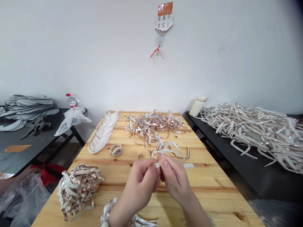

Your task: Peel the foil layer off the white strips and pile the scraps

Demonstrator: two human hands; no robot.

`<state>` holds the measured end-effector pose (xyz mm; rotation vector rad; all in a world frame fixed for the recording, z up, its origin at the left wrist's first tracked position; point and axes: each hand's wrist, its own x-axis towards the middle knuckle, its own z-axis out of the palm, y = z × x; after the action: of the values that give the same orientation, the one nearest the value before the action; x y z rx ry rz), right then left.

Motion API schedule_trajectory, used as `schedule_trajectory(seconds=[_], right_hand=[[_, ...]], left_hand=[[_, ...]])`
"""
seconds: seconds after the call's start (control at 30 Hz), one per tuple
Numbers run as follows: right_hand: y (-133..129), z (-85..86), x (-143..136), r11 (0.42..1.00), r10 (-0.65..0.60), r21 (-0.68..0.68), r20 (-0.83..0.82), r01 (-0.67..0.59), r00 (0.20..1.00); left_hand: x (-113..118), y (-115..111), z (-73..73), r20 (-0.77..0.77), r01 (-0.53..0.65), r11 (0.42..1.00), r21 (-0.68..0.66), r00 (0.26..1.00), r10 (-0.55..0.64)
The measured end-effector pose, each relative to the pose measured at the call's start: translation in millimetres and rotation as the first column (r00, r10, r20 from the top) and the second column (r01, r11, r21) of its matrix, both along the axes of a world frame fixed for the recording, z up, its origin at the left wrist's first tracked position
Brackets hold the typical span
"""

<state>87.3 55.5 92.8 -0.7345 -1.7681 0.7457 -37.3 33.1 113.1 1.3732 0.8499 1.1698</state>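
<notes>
Over the wooden table, my left hand [142,179] and my right hand [174,178] meet, both closed in a pinch on a narrow whitish strip [157,164]. A short piece of it shows between the thumbs. A flat pale strip end [188,165] sticks out beyond my right hand; whether it belongs to the same strip I cannot tell. Just past my fingers lies a loose tangle of white and rose-gold strips [153,126]. Several silvery strips [144,221] lie under my left forearm, partly hidden by it.
On the wooden table [213,189] are a fanned row of white curved pieces [104,132], a small tape roll [115,149] and a crumpled foil heap [79,189]. Black side tables hold stacked grey pieces [30,108], a bottle [71,100] and a large strip pile [255,129].
</notes>
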Motion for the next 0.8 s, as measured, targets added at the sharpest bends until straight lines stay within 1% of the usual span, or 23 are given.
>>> schedule_trajectory(seconds=[0.1,0.2,0.27,0.37,0.43,0.47,0.53,0.6,0.67,0.73,0.8], right_hand=[[-2.3,-1.8,-4.4,0.997,-0.025,-0.070,-0.137,0.016,0.990],[-4.3,-3.2,-11.6,0.971,-0.095,-0.239,-0.326,0.015,0.940],[-5.2,-1.2,-16.9,0.932,-0.151,-0.360,-0.466,-0.031,0.872],[-5.1,6.6,-22.7,0.842,-0.252,-0.518,-0.629,-0.154,0.735],[-4.2,12.3,-24.3,0.776,-0.321,-0.590,-0.675,-0.225,0.664],[-3.5,14.3,-24.3,0.751,-0.346,-0.612,-0.685,-0.249,0.641],[-1.9,16.5,-23.4,0.723,-0.366,-0.629,-0.699,-0.286,0.614],[0.1,16.3,-21.3,0.713,-0.354,-0.625,-0.712,-0.318,0.606],[2.9,15.0,-18.3,0.717,-0.318,-0.608,-0.720,-0.340,0.617],[6.6,13.7,-14.3,0.747,-0.276,-0.580,-0.716,-0.326,0.641],[10.7,13.2,-9.2,0.791,-0.250,-0.550,-0.692,-0.270,0.677]], left_hand=[[5.1,0.6,-7.8,0.139,-0.012,1.000,-0.027,0.990,0.016],[8.9,2.0,-14.9,0.245,-0.009,0.999,-0.041,0.969,0.019],[10.4,3.0,-17.2,0.280,-0.001,0.999,-0.044,0.960,0.013],[11.5,3.9,-16.8,0.343,-0.005,0.998,-0.060,0.939,0.026],[12.0,3.7,-15.1,0.399,-0.012,0.996,-0.083,0.916,0.044],[12.3,3.3,-14.1,0.426,-0.018,0.995,-0.094,0.903,0.057],[12.8,2.4,-12.4,0.455,-0.028,0.995,-0.098,0.888,0.070],[12.7,2.2,-11.0,0.448,-0.032,0.996,-0.089,0.892,0.068],[11.4,3.5,-9.4,0.425,-0.036,0.996,-0.086,0.903,0.069],[8.4,6.2,-7.2,0.417,-0.042,0.993,-0.111,0.905,0.085],[3.6,9.4,-4.4,0.418,-0.070,0.989,-0.134,0.900,0.120]])
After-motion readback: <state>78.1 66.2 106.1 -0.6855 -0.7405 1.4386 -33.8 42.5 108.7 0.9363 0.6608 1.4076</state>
